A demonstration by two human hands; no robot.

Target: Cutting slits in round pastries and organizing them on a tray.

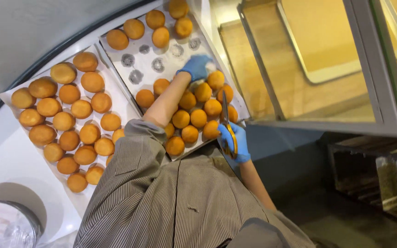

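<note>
Left hand [195,67] closes on a bun [211,68] to lift it; right hand [233,141] grips scissors [226,124], blades up, ready

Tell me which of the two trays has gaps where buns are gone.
The right tray, under the left hand: its paper shows dark round marks in bare spots. The left tray is fully covered.
</note>
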